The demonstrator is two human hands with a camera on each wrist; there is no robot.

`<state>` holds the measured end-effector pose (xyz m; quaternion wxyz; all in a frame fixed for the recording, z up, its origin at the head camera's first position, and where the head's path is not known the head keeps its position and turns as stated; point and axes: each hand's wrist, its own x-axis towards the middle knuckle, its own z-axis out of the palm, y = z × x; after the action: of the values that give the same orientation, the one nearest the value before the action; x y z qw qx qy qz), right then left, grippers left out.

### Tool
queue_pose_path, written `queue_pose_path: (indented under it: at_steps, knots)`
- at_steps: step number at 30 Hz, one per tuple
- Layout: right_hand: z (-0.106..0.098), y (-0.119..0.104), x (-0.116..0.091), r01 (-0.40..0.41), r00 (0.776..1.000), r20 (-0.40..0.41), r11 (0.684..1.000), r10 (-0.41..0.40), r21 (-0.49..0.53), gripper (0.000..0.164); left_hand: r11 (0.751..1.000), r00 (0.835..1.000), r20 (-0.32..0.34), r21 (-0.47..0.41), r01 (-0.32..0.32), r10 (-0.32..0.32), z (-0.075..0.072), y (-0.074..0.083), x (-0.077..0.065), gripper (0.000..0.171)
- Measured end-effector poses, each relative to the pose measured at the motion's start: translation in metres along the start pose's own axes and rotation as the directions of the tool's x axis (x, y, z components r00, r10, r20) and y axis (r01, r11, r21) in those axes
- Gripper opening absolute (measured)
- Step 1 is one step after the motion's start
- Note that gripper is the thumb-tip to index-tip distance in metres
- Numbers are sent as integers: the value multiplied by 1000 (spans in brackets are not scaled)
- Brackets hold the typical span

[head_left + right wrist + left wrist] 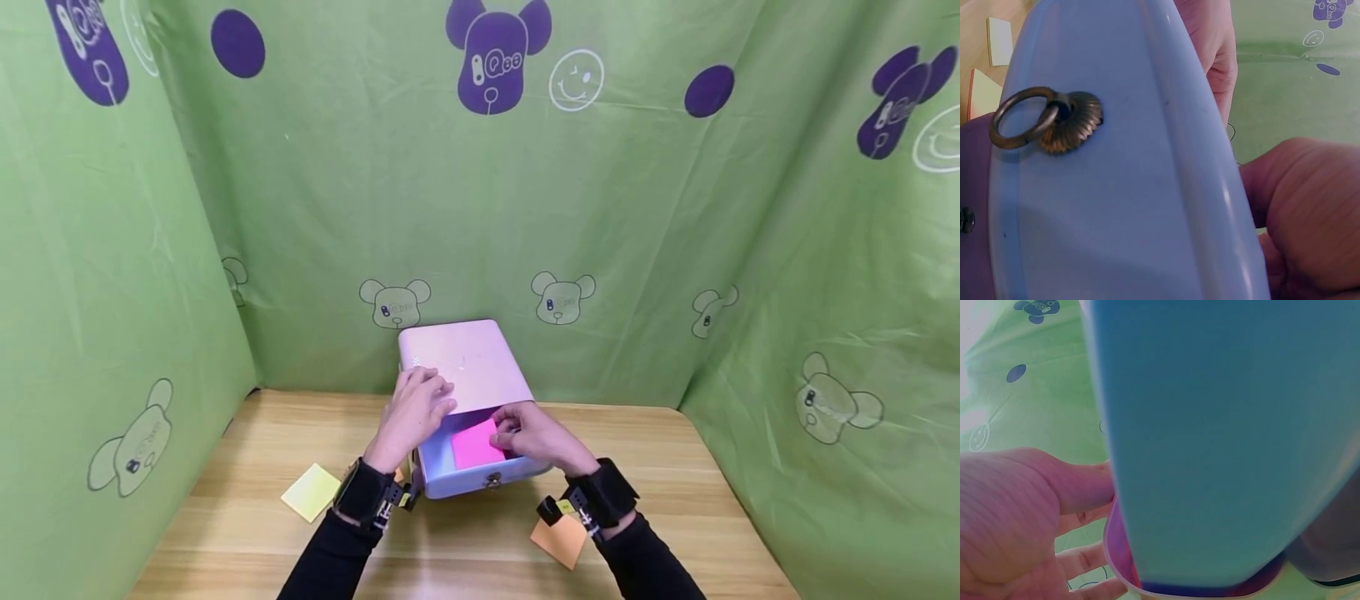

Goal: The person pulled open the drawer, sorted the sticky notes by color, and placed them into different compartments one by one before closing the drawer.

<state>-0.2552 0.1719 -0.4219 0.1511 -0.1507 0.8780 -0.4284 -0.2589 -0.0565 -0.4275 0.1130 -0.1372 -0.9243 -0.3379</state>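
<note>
A small cabinet with a pale pink top (465, 362) stands near the back of the table, its light blue drawer (465, 485) pulled out. A bronze ring pull (1022, 119) is fixed to the drawer front. My right hand (536, 433) reaches over the drawer and pinches the right edge of a bright pink sticky note pad (476, 446), which lies inside the drawer. My left hand (414, 417) rests at the cabinet's front left corner with its fingers loosely bent. In the left wrist view, the drawer's side (1210, 450) fills most of the picture beside that hand.
A yellow sticky note pad (311, 492) lies on the wooden table (645, 467) left of my left wrist. An orange pad (558, 542) lies under my right wrist, and another orange piece shows behind the left wrist. Green cloth walls (465, 192) enclose the table.
</note>
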Motion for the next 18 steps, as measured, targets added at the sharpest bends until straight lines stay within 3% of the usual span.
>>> queue_pose_path:
  at_steps: [18]
  knots:
    - [5,-2,1,11,1000,1,998,-11,-68,37,1000,1000,0,-3,-6,6,-1,0,-2,26]
